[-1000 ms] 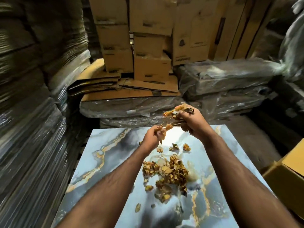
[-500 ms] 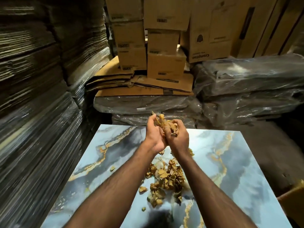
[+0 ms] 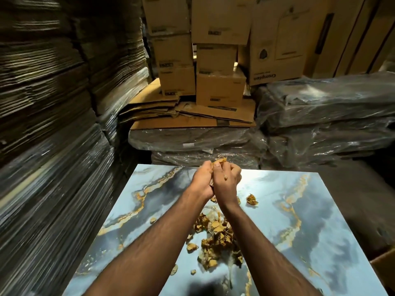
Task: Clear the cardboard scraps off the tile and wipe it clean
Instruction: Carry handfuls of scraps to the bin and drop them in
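A glossy blue-and-gold marbled tile (image 3: pixel 299 221) lies flat in front of me. A heap of torn cardboard scraps (image 3: pixel 215 240) sits near its middle, between my forearms, with loose bits around it and one scrap (image 3: pixel 252 199) off to the right. Above the tile's far edge my left hand (image 3: pixel 202 181) and my right hand (image 3: pixel 226 179) are pressed together, fingers curled round a bunch of cardboard scraps (image 3: pixel 220 161) that sticks out on top.
Plastic-wrapped stacks of flattened cardboard (image 3: pixel 53 167) wall off the left side. Beyond the tile lie wrapped bundles (image 3: pixel 320 124), flat cardboard sheets (image 3: pixel 192 118) and stacked cartons (image 3: pixel 220 88). A carton corner (image 3: pixel 384 263) shows at the right edge.
My hands came together from apart and now clasp the gathered scraps between them. The camera swung to the right, so the tile sits more centred.
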